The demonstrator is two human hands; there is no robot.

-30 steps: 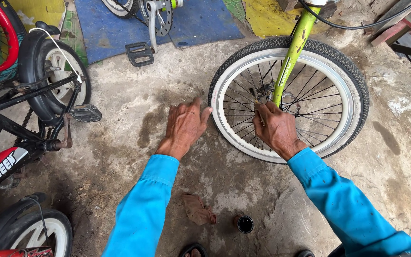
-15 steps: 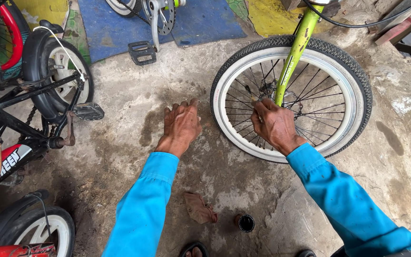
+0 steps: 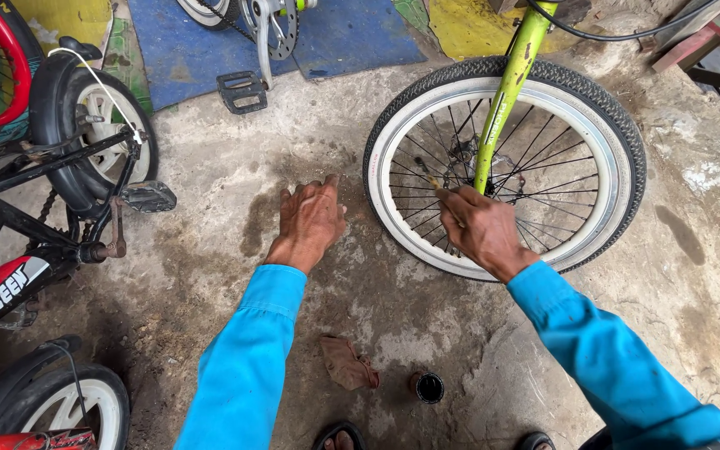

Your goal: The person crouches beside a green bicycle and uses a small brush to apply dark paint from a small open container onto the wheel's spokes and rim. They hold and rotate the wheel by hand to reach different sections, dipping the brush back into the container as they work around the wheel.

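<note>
Stained concrete floor (image 3: 210, 275), workshop. Wheel (image 3: 506, 162) upright under green fork (image 3: 506, 92). Right hand (image 3: 481, 229) against wheel spokes, gripping small tool (image 3: 433, 181). Left hand (image 3: 310, 221) left of wheel, open, flat on floor. Advised: steady wheel, tool square.

A black bicycle (image 3: 60, 192) stands left; a rag (image 3: 347, 364) and small black cap (image 3: 429, 387) lie near

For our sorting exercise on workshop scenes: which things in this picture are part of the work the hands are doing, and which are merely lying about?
In use:
right hand, holding a thin tool at the spokes
white-rimmed wheel
green fork
left hand, spread flat above the concrete floor

Lying about:
black bicycle
loose pedal
rag
small black cup
</note>
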